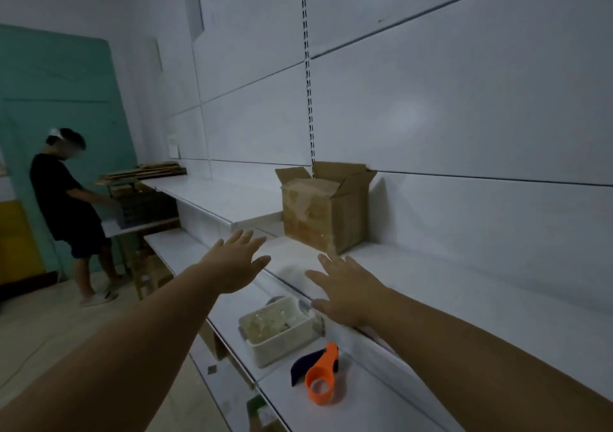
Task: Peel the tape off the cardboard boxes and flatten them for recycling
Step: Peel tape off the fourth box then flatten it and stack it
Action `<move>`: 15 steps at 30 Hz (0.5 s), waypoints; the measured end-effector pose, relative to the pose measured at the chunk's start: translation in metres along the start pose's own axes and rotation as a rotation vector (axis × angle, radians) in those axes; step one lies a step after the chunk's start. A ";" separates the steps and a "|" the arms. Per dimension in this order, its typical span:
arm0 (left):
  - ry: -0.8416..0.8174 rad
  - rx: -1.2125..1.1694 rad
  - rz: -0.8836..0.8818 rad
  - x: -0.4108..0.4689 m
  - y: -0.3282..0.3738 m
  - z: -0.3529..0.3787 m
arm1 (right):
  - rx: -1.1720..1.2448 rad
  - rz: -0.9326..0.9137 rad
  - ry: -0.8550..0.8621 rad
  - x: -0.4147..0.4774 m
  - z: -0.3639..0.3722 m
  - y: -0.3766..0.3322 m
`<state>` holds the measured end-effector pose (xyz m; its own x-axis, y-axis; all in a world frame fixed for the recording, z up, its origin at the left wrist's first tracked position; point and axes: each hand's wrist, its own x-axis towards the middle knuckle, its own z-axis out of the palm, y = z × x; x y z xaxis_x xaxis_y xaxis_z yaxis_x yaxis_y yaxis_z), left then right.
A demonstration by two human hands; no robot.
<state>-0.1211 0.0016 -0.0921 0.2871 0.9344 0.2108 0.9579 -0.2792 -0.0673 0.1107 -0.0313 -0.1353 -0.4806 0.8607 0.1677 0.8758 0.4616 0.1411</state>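
Both hands are stretched toward the cardboard box, fingers spread, holding nothing. The left hand and the right hand are near the box but do not touch it. It stands upright on the white shelf, flaps open.

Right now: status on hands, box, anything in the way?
Left hand and right hand open, empty, reaching forward. Cardboard box upright on the shelf, flaps open, tape on its front, untouched. Path clear; white bin and orange tape dispenser on lower shelf.
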 end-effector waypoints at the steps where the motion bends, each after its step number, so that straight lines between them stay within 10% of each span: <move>1: -0.005 0.003 0.004 0.009 -0.004 -0.001 | 0.002 0.015 0.056 0.012 -0.003 0.008; 12: -0.020 -0.576 -0.135 0.113 -0.027 0.023 | -0.097 0.279 0.630 0.092 -0.001 0.055; 15: -0.032 -0.770 -0.128 0.145 -0.024 0.036 | -0.035 0.389 0.535 0.099 0.011 0.066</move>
<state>-0.1027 0.1522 -0.0953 0.1849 0.9725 0.1418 0.7200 -0.2322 0.6540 0.1216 0.0865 -0.1197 -0.0933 0.7334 0.6734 0.9923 0.1236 0.0029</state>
